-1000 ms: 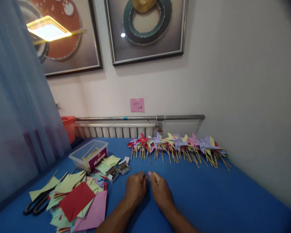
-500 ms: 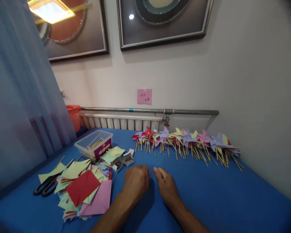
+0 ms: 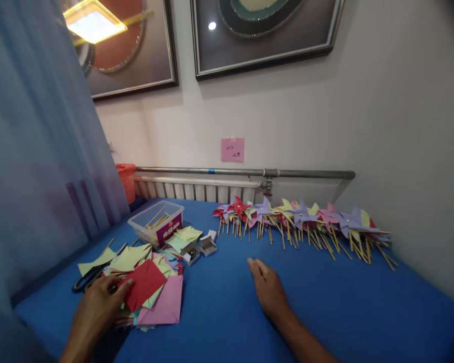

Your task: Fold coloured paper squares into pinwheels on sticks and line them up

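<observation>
My left hand (image 3: 100,300) is at the near left edge of a paper pile. Its thumb lies on a red paper sheet (image 3: 146,283) with slits cut in from the corners, and its fingers are bent and apart from the thumb. A pink paper sheet (image 3: 164,305) lies below the red one, with pale yellow and green sheets around. My right hand (image 3: 268,287) rests on the blue tabletop with its fingers curled and the thumb pressed against them. Whatever it may hold is hidden.
Behind the pile stand a clear plastic tub (image 3: 136,224) of wooden sticks and small open boxes (image 3: 191,254), one with metal bits. Scissors (image 3: 79,284) lie partly under paper. A row of paper pinwheels (image 3: 302,216) lies along the back right. A curtain (image 3: 49,151) hangs at left.
My left hand has moved left from beside my right hand to the red sheet on the pile, and its fingers have opened. My right hand stays nearly in place. The view has shifted slightly.
</observation>
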A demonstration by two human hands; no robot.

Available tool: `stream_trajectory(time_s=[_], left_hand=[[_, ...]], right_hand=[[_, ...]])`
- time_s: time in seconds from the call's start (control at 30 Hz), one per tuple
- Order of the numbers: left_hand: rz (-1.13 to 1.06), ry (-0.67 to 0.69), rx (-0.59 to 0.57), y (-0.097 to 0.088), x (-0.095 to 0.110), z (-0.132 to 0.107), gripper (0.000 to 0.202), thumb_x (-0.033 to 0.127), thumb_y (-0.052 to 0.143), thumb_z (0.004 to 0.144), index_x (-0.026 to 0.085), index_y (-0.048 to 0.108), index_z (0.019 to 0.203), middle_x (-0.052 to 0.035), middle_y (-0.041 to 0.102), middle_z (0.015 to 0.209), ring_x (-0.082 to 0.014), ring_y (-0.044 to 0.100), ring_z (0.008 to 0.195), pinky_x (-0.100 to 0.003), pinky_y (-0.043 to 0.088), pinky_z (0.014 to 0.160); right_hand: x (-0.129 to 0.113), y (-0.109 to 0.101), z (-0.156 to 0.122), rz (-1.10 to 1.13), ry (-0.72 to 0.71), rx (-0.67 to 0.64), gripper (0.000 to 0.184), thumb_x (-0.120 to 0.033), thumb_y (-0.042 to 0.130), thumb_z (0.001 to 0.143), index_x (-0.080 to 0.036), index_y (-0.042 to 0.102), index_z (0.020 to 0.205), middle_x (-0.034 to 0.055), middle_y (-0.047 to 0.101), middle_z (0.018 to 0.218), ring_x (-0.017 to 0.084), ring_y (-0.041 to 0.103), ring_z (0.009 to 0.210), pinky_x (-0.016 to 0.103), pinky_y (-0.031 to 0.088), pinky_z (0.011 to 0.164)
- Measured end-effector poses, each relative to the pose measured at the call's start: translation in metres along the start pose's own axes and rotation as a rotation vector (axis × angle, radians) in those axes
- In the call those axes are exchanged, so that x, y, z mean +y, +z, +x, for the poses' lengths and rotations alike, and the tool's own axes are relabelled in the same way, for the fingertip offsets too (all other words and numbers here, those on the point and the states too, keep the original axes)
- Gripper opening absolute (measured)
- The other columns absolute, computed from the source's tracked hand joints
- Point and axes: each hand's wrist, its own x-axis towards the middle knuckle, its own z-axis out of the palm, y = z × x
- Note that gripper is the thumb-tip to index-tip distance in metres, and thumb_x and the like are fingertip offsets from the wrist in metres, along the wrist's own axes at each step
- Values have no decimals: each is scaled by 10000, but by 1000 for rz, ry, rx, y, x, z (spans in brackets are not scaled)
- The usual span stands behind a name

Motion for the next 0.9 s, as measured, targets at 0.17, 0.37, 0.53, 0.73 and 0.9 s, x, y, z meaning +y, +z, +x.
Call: stream_trajectory(time_s=[0.17, 0.37, 0.53, 0.73, 0.9], left_hand=[[-211, -24, 135, 0, 5, -9, 325, 487, 518, 751, 245, 731, 794, -71, 764, 1069, -310, 657, 1113, -381, 496, 984], [-536, -133, 270, -30, 68, -20, 329, 511, 582, 768, 229, 713, 875, -20, 758, 1081, -259, 676, 1015, -333, 534, 868], [-930, 139, -258, -2, 179, -22, 268, 446, 658, 692, 185, 663, 751, -28, 720, 780, -197, 647, 772, -296, 510, 727], [-1451, -157, -911, 93, 254, -30, 267, 325, 746, 612, 188, 526, 676, 37, 563, 572, -112, 531, 513, -249, 432, 555], [-1432, -240, -885, 144, 244, -48, 325, 370, 809, 595, 166, 576, 693, 15, 604, 580, -123, 561, 522, -253, 444, 560]], right_hand=[[1, -1, 0, -16, 20, -14, 485, -637, 381, 903, -257, 330, 608, -57, 361, 562, 142, 366, 554, 282, 292, 555], [1, 1, 1, 5, 24, -31, 472, -621, 401, 908, -255, 334, 619, -60, 376, 556, 139, 375, 549, 278, 290, 547], [5, 4, 0, 133, 75, -102, 494, -660, 404, 906, -239, 456, 651, -34, 498, 581, 147, 468, 547, 273, 357, 549], [1, -4, 3, 743, 283, -104, 681, -826, 458, 816, -192, 664, 957, 81, 724, 844, 212, 675, 729, 335, 515, 702], [-14, -11, -2, 1043, 246, -182, 592, -739, 595, 827, -203, 727, 1043, 115, 758, 1075, 273, 686, 1032, 386, 516, 884]])
